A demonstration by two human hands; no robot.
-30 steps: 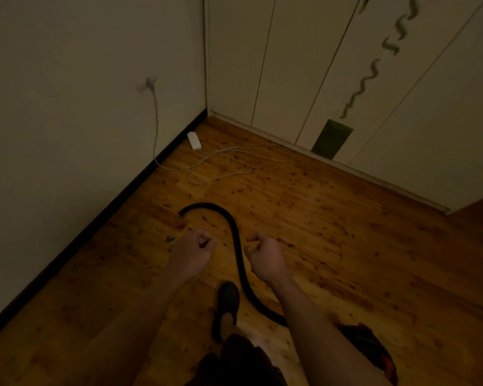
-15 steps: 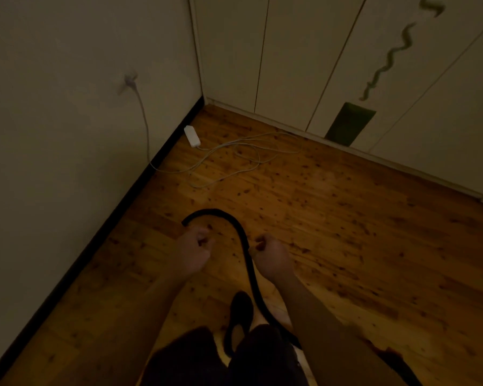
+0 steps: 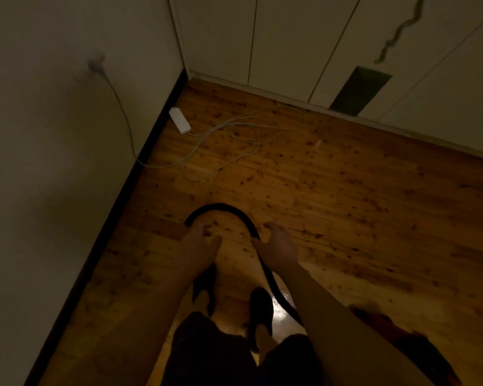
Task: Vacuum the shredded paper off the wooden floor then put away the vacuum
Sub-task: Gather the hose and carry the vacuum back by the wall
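A black vacuum cord arcs in a loop between my two hands above the wooden floor. My left hand grips the loop's left end with curled fingers. My right hand holds the cord on the right, and from there it trails down past my feet toward the red and black vacuum body at the lower right. One small pale scrap lies on the floor near the cupboards.
A white power adapter and its tangled white cable lie in the corner, plugged into a wall socket. White cupboard doors run along the back. My slippered feet stand below the hands.
The view has tilted down and shifted; both hands stay on the black cord, the loop held slightly closer, and my second foot has come into view.
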